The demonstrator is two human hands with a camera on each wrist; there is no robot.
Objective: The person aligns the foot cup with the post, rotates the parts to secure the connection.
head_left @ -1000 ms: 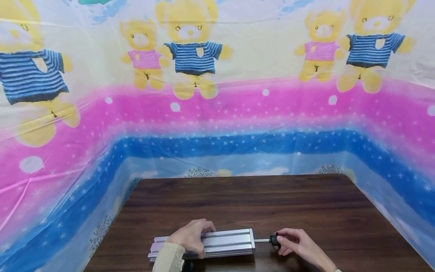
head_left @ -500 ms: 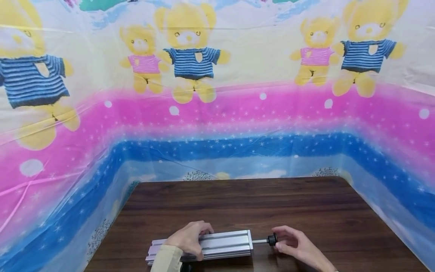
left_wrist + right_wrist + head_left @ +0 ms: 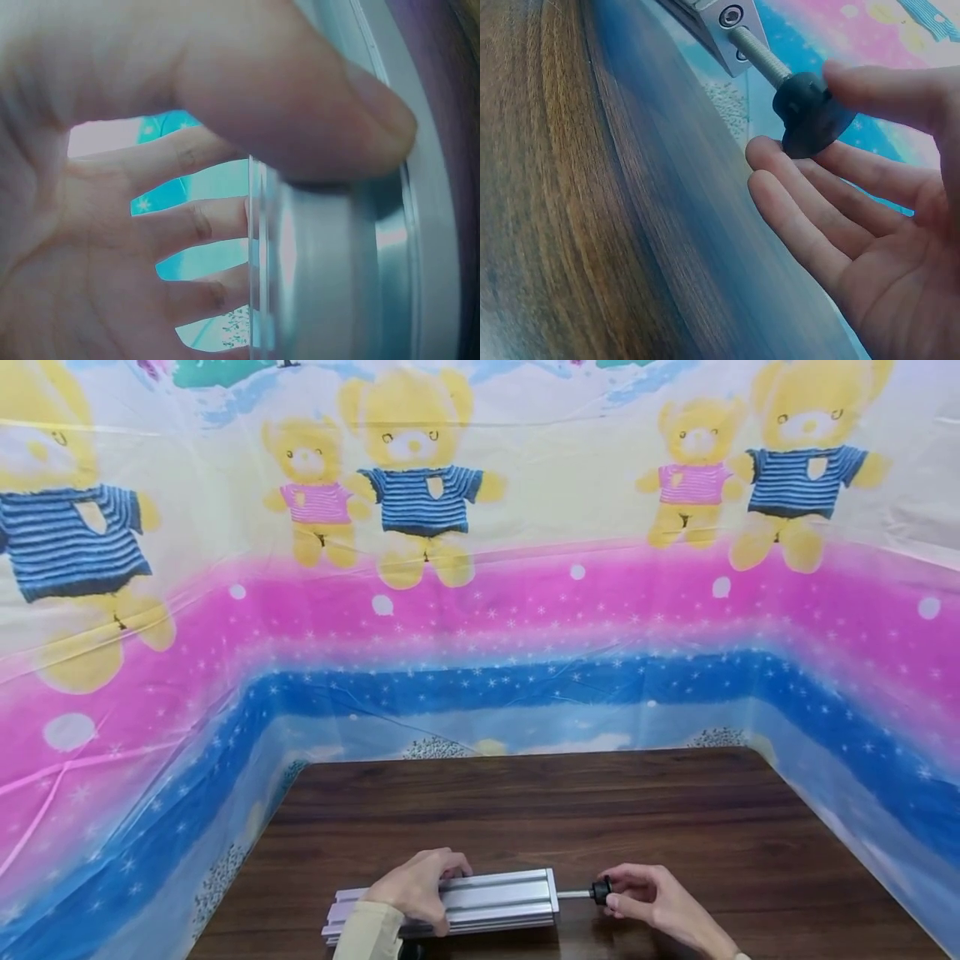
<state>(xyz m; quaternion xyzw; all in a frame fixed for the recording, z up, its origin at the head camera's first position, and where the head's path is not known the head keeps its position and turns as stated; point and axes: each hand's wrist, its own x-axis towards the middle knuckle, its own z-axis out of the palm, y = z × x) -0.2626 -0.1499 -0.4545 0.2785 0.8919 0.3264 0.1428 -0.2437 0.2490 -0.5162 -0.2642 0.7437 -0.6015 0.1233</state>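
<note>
Two hands are engaged: your left hand (image 3: 412,889) grips the profile (image 3: 506,895) over the near part of the table (image 3: 525,802); your right hand (image 3: 656,902) pinches the knob (image 3: 601,892) beyond its end. Your right fingers, looser half a second ago, have closed in, suggesting a regrip. Exposed screw (image 3: 762,54) length looks unchanged.

Downward head view, close wrist views; bar (image 3: 501,893) shared.

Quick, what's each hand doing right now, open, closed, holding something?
Left hand: closed on the metal profile, gripping it across its width.
Right hand: closed on the black knob, thumb and fingers pinching it.
</note>
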